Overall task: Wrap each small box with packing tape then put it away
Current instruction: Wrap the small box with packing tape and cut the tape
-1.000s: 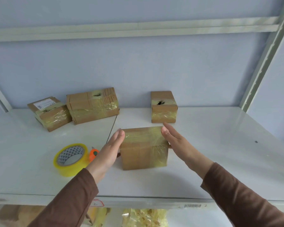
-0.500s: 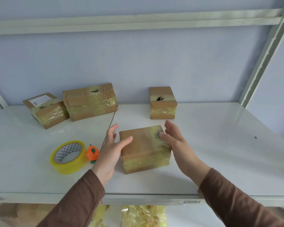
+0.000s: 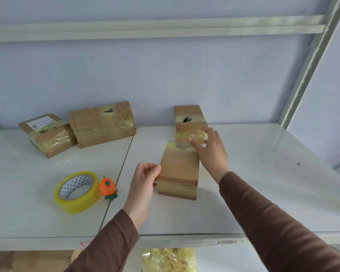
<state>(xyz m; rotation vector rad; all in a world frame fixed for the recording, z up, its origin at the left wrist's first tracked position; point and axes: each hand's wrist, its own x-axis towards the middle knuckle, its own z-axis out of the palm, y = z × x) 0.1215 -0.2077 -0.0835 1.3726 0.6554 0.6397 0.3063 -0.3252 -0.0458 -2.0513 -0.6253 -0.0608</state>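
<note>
The brown box (image 3: 178, 169) lies in the middle of the white shelf (image 3: 263, 183), with shiny tape around both ends. The right hand (image 3: 210, 152) rests open against its far right corner. The left hand (image 3: 143, 183), fingers curled and holding nothing, touches its left side.

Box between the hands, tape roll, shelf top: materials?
Box: brown corrugated cardboard by the look, matte, with glossy yellowish clear tape banded around it; the wrinkles catch light.
Tape roll: translucent yellow plastic film, shiny, on a core printed with a grey triangle pattern, probably card.
Shelf top: smooth white glossy panel showing soft reflections; painted metal or laminate, cannot tell.
</note>
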